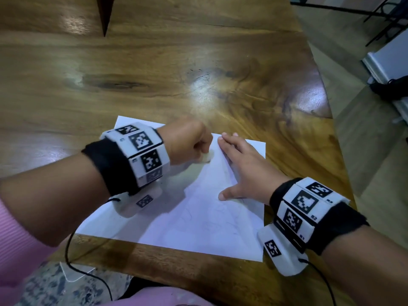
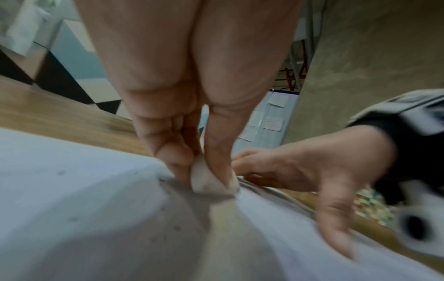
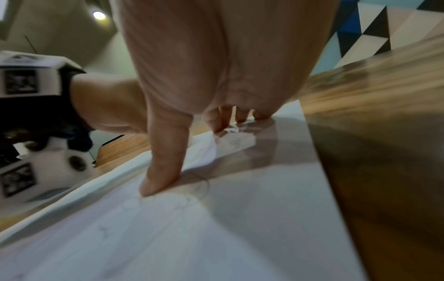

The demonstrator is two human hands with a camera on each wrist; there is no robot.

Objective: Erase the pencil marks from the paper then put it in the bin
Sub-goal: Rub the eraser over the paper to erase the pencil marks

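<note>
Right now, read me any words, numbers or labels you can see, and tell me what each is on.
"R2", apparently: right wristband, beside a square marker.
"R1", apparently: same band, lower down.
Left wristband labels: too blurred to read.
Paper: faint pencil marks, no readable words.

The right hand (image 3: 216, 66) presses down on a white sheet of paper (image 3: 252, 218) lying on a glossy brown wooden tabletop (image 3: 384, 133). Its thumb (image 3: 161, 167) is straight, tip planted on the sheet, and the other fingertips (image 3: 218, 121) touch the paper farther off. Faint grey pencil marks (image 3: 203, 185) curl just beside the thumb (more, fainter ones show near the fingertips). At the left edge the left wrist (image 3: 100, 106) wears a black band with white, black-patterned blocks (image 3: 26, 81).
</note>
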